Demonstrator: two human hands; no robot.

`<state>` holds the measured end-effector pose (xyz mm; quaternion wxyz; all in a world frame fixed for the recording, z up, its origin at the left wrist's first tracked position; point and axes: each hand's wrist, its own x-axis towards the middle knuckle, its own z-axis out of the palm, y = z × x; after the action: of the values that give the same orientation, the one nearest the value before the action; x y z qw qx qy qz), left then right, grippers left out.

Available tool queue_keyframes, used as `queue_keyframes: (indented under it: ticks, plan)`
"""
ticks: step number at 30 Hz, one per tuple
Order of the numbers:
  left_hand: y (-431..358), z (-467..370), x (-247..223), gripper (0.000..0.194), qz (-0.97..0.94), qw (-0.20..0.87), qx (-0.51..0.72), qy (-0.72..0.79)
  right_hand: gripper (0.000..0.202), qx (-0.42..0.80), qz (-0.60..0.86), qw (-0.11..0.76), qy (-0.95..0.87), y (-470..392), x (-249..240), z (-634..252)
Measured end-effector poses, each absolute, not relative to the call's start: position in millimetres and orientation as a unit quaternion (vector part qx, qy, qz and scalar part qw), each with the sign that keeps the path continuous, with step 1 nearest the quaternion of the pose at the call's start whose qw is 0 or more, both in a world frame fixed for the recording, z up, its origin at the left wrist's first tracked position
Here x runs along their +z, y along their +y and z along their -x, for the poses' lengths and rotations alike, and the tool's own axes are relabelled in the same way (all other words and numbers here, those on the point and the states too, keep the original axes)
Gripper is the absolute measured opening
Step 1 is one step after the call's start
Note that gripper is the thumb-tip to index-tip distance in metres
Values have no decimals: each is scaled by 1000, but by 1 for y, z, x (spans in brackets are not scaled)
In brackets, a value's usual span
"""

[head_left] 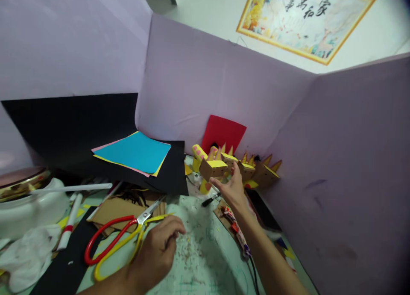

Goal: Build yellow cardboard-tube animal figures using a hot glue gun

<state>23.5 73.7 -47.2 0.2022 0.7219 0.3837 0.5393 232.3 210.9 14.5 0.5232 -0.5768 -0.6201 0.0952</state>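
My right hand [233, 188] reaches to the back with thumb and fingers apart, right at a cardboard piece [213, 169] with a yellow top and pointed spikes. Whether the fingertips touch it, I cannot tell. More spiked cardboard pieces [267, 173] stand in a row to its right, and a yellow tube with pink spots [199, 152] lies at its left. My left hand [156, 250] rests on the table with curled fingers and nothing visible in them. Beside it lie scissors [141, 220] with red and yellow handles, blades pointing away.
Blue sheets [136, 151] lie on black card [174, 175] at the left. A red card [223, 132] leans on the back panel [224, 81]. A corded tool [235, 228] lies under my right forearm. Cardboard scraps [120, 209], a white marker [70, 222] and crumpled tissue [35, 248] are left.
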Motion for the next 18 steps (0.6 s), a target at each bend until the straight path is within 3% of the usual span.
queue_keyframes:
  ticks: [6,12,15,18]
  plan:
    - [64,-25,-47,38,-766,166,533,318,108,45,595,502,-626,238,-1,-213]
    - [69,-25,-53,42,-759,167,554,300,97,113,586,600,-533,230,14,-208]
    - [77,-19,-50,31,-704,218,586,337,98,153,559,654,-486,206,35,-224]
    - [87,-12,-40,20,-579,368,598,415,91,246,516,699,-429,164,48,-248]
